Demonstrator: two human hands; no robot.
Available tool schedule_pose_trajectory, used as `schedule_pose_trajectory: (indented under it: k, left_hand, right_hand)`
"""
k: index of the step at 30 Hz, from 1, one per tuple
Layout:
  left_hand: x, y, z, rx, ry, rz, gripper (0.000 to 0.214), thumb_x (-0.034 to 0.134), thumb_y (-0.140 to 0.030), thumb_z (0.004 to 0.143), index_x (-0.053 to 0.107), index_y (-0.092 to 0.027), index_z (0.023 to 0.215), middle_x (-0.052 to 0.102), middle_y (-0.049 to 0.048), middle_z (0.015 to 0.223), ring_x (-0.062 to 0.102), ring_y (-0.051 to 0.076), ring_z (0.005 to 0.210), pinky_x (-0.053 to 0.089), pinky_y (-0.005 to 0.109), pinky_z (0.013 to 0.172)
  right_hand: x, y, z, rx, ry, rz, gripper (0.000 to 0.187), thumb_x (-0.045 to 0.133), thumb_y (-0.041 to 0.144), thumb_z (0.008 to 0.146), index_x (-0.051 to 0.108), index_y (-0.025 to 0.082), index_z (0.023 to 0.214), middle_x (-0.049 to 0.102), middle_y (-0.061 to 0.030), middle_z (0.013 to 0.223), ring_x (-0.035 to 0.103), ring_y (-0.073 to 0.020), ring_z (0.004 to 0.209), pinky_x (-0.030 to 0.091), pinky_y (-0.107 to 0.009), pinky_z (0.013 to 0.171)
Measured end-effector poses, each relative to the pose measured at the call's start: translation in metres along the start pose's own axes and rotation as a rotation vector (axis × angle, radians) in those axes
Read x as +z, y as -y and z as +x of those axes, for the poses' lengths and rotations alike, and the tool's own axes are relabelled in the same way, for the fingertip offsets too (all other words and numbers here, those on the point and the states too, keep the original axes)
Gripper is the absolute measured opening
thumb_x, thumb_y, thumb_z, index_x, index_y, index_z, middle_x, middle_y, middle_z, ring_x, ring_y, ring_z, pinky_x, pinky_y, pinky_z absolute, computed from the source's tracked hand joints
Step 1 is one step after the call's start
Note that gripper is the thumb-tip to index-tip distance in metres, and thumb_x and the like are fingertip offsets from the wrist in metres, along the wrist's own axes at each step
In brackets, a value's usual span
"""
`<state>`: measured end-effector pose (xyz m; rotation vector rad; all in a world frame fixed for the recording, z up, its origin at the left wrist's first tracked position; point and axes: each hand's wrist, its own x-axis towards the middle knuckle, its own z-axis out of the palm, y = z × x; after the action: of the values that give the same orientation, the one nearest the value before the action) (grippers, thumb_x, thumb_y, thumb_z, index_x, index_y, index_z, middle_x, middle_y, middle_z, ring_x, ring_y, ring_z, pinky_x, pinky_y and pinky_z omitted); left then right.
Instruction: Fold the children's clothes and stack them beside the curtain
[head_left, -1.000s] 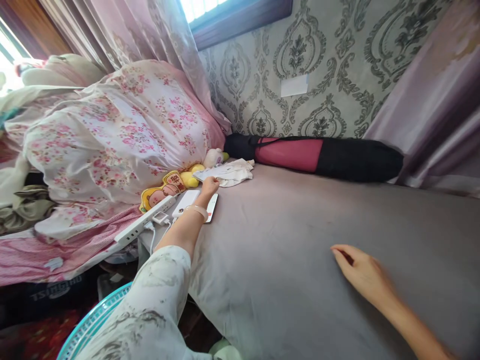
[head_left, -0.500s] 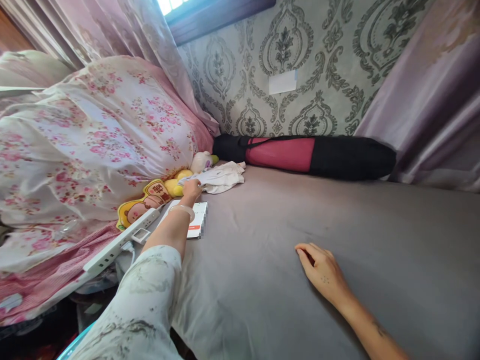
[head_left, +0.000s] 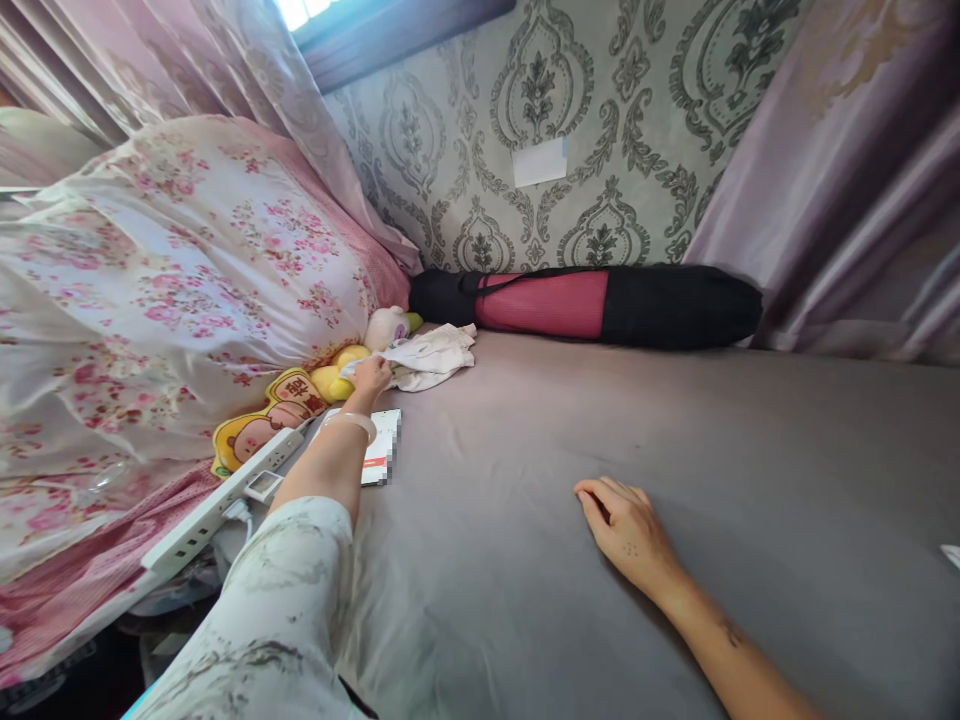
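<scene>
A grey-sheeted bed (head_left: 525, 430) spreads beneath everything. Along its far edge a black-and-red bag (head_left: 541, 306) lies with its length running from nine to three o'clock. Nearer, well left of the middle, is the crumpled white cloth (head_left: 433, 358), its longer way pointing toward two or three o'clock. The right hand (head_left: 626, 530), loosely curled with a gap behind thumb and forefinger and nothing seen in it, is well apart; the cloth lies between ten and eleven o'clock from it. The left hand (head_left: 372, 376) is nearer: its fingers look closed on the cloth's near-left end, most of which stretches off between two and three o'clock.
</scene>
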<state>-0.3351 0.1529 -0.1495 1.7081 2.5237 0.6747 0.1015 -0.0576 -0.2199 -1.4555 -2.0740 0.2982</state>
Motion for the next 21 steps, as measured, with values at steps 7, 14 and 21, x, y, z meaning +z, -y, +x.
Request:
schedule_pose_trajectory:
  k: [7, 14, 21]
  left_hand:
    - [-0.003, -0.076, -0.019, 0.190, -0.067, -0.125, 0.028, 0.036, -0.031, 0.097, 0.058, -0.015, 0.099, 0.063, 0.0073, 0.097, 0.055, 0.019, 0.094, 0.038, 0.030, 0.087]
    - [0.025, -0.151, -0.098, 0.473, 0.236, -0.723, 0.034, 0.047, -0.046, 0.087, 0.059, -0.014, 0.078, 0.048, -0.0022, 0.063, 0.043, 0.011, 0.061, 0.035, 0.021, 0.056]
    - [0.043, -0.216, -0.187, 0.715, 0.589, -0.773, 0.043, 0.052, -0.053, 0.080, 0.059, -0.013, 0.067, 0.042, -0.0038, 0.057, 0.037, 0.009, 0.057, 0.029, 0.023, 0.054]
  right_hand:
    - [0.000, 0.000, 0.001, 0.023, 0.012, 0.026, 0.028, 0.038, 0.028, 0.094, 0.065, 0.024, 0.090, 0.068, -0.0022, 0.087, 0.062, -0.0184, 0.084, 0.041, -0.035, 0.083]
    - [-0.005, -0.002, 0.001, 0.070, -0.017, 0.229, 0.026, 0.043, 0.028, 0.090, 0.068, 0.023, 0.089, 0.070, -0.0032, 0.088, 0.063, -0.0183, 0.081, 0.046, -0.032, 0.078]
    - [-0.006, -0.017, 0.004, 0.187, -0.281, 0.399, 0.038, 0.048, 0.037, 0.085, 0.058, 0.019, 0.117, 0.065, -0.0115, 0.106, 0.063, -0.0221, 0.092, 0.051, -0.038, 0.082]
